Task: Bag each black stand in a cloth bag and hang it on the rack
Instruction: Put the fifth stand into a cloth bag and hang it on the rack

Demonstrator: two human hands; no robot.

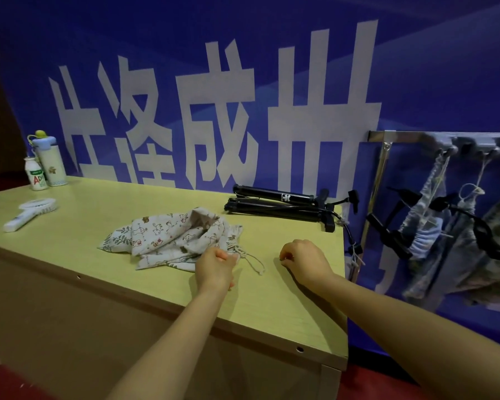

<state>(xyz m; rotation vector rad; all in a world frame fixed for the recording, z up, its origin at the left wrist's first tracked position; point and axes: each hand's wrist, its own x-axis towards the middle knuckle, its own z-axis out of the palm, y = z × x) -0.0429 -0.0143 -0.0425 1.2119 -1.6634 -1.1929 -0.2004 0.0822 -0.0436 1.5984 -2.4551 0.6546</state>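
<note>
Several blurry bags [425, 215], cropped rack [401, 136]; left grip [215, 265] on cloth bag [168, 235]

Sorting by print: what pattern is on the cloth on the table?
Cloth: off-white, small animals, leaves at left; head view.

Dim, flat indoor light w/ strong blue cast off the banner [272, 67]. Soft shadows on table [98, 206] just below & right of the left hand [215, 265] grip on cloth bag [171, 241]. Sharp around grip; rack [399, 136] far right of it is blurred, smeared. Fisheye bend toward frame edges, corners darker.
</note>
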